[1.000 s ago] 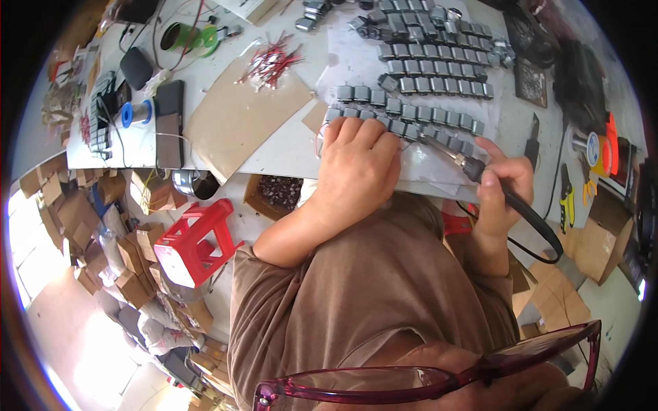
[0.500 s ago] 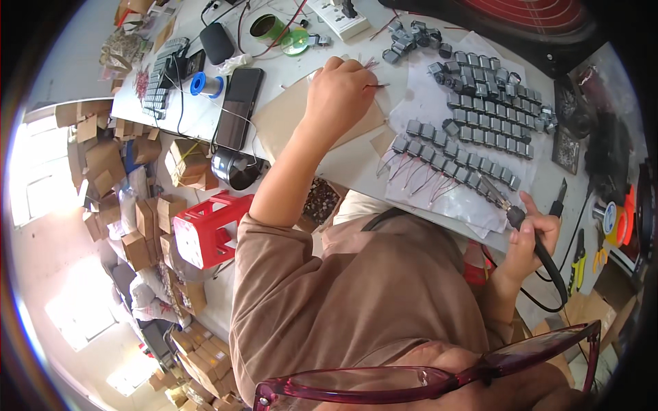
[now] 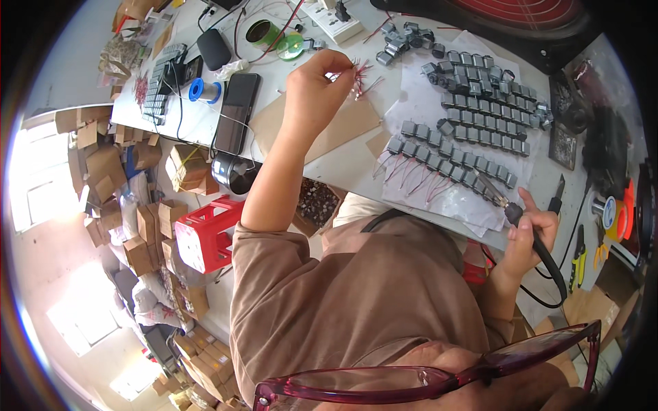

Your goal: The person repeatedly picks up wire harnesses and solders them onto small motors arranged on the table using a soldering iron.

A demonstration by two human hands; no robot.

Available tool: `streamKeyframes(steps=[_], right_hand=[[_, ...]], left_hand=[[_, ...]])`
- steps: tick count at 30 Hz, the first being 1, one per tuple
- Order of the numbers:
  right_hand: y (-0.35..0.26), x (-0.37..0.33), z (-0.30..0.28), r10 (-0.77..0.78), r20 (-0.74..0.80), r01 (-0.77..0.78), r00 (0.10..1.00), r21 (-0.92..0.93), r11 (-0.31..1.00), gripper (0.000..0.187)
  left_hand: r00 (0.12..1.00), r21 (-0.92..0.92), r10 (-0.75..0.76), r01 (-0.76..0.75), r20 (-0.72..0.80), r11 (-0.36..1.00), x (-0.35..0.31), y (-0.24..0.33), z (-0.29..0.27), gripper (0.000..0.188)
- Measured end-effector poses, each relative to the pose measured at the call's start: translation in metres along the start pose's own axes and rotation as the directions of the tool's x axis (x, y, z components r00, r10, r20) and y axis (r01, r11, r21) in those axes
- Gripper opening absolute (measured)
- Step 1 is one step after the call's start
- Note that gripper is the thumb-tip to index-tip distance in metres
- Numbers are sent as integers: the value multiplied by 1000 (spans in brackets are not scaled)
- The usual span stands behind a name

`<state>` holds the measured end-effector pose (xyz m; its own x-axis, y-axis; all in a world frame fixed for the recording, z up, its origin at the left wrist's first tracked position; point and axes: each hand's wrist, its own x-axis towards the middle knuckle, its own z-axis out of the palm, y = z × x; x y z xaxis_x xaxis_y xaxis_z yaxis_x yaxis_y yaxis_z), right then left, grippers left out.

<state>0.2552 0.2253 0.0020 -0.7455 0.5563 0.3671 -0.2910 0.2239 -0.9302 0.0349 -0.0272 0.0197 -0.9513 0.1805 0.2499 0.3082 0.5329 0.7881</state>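
Note:
My left hand [image 3: 314, 88] is stretched out over the brown cardboard sheet [image 3: 343, 123], its fingertips pinched on thin red wires from a small bundle [image 3: 361, 74]. My right hand [image 3: 531, 233] grips the black handle of a soldering iron [image 3: 510, 212], whose tip lies at the near end of the closest row of small grey motors [image 3: 452, 161]. More rows of the same grey motors [image 3: 480, 89] lie further back on white paper.
A black phone [image 3: 238, 109], a blue solder spool [image 3: 200, 90], a green tape roll [image 3: 262, 31] and a white power strip [image 3: 336, 20] lie on the white table [image 3: 343, 168]. Pliers [image 3: 579, 257] sit right. A red stool [image 3: 205, 233] and cardboard boxes [image 3: 147, 226] stand below left.
My left hand has left the near row of motors and reached far forward-left to the red wire bundle. The right hand keeps the soldering iron near the same row.

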Motion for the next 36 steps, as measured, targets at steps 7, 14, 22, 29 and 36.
streamKeyframes(steps=[7, 14, 22, 29, 36], right_hand=[[2, -1, -9, -3, -3, 3, 1000, -8, 1000, 13], [5, 0, -2, -3, -19, 2, 1000, -40, 999, 6], [5, -2, -5, 12, -35, -13, 999, -19, 1000, 11], [6, -7, -15, 32, -17, -32, 999, 31, 999, 10], [11, -23, -21, 36, 32, -39, 999, 90, 995, 10]], left_hand=[[981, 213, 43, -85, 191, 973, 10, -2, -13, 13], [978, 358, 128, -180, 165, 916, 21, -2, -27, 13], [910, -221, -70, 173, 408, 960, -2, 32, -4, 15], [926, -254, 108, -14, 361, 967, -85, 62, 56, 10], [888, -5, 339, -355, 311, 935, -113, 65, 82, 7]])
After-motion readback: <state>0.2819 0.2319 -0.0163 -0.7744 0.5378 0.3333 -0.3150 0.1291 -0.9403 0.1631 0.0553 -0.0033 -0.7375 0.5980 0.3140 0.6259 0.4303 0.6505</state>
